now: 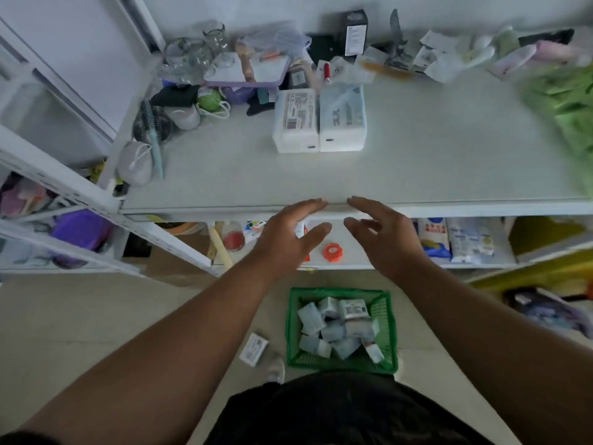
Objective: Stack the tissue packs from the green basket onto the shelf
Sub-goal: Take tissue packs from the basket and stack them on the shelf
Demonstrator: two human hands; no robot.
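Observation:
Two white tissue packs, one (pixel 295 122) and the other (pixel 342 118), lie side by side on the white shelf top (pixel 417 168), touching each other. On the floor below stands the green basket (pixel 390 332) with several small tissue packs (pixel 337 329) jumbled inside. Another pack (pixel 253 349) lies on the floor left of the basket. My left hand (pixel 288 239) and my right hand (pixel 385 236) hover at the shelf's front edge, fingers spread, palms facing each other, nothing in them. Both are well short of the two packs on the shelf.
Clutter lines the back of the shelf: glass jars (pixel 195 49), a purple-rimmed tray (pixel 247 70), a black box (pixel 355 32), bags. A green bag (pixel 564 107) lies at the right. On the lower shelf sits an orange cap (pixel 333 252) beside packaged goods (pixel 455 239). A second rack (pixel 64 187) stands left.

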